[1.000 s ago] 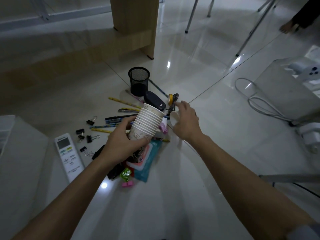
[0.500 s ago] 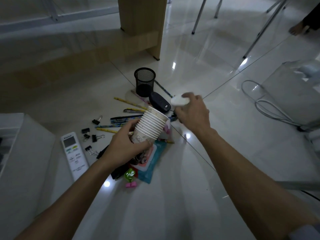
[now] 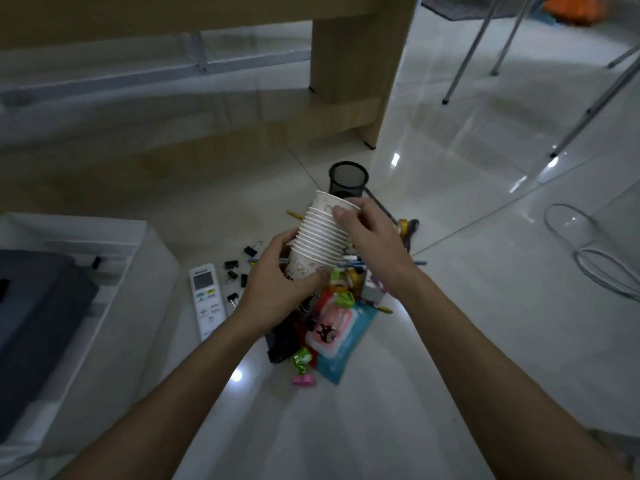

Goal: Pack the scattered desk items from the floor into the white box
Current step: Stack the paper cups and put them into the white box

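Above the floor clutter (image 3: 332, 327), the cup stack (image 3: 320, 237) sat tilted in my left hand (image 3: 277, 289), which gripped its base, while my right hand (image 3: 367, 233) pinched the top rim. I judged it best to seat the top cup square, then carry the stack two-handed to the white box (image 3: 138, 244), nearby on my left.

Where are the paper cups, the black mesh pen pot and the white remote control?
paper cups (image 3: 320, 237): head view, ribbed rims midway up the stack.
black mesh pen pot (image 3: 349, 177): head view, middle of its open mouth.
white remote control (image 3: 207, 306): head view, its button panel.
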